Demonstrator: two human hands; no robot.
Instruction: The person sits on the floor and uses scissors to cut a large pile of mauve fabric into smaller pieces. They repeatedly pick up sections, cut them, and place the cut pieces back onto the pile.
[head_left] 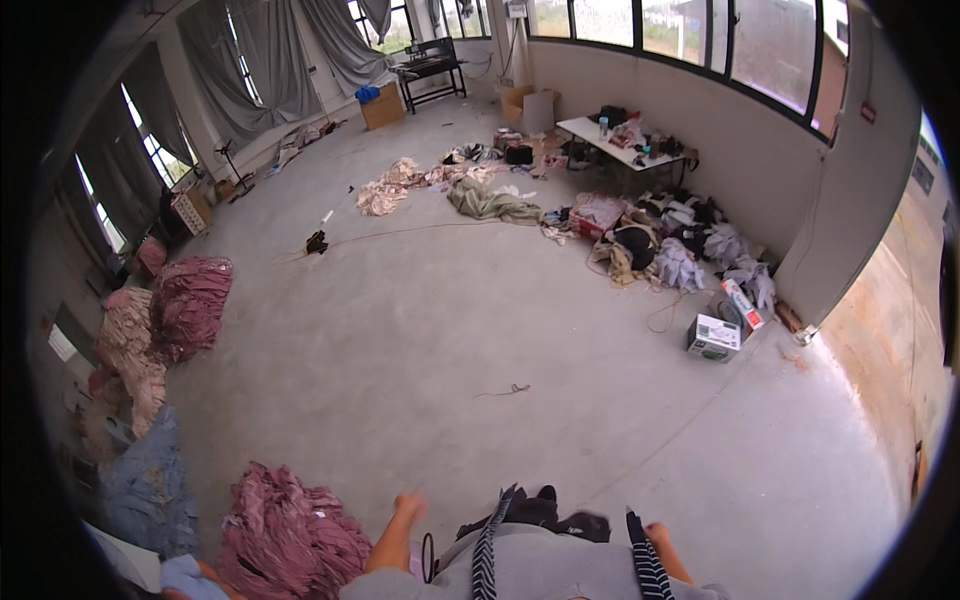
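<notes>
My left hand (409,506) is held out at the lower middle, smeared by motion, its fingers not clear. Nearest to it is a heap of dusky pink cloth (285,535) on the floor, with a gap between them. My right hand (657,535) hangs by my other side, just right of a striped strap (650,560) on my grey top. It looks curled, but its fingers are too small to make out. No held thing shows in either hand. Between the hands, dark shoes (580,523) show on the floor below me.
Blue cloth (150,485) and wrapped pink bundles (192,305) line the left. A person's sleeve (185,575) shows at the lower left. Ahead lie garment piles (680,235), a white table (625,150), a white-green box (713,338) and a thin cord (515,389). At right is a doorway.
</notes>
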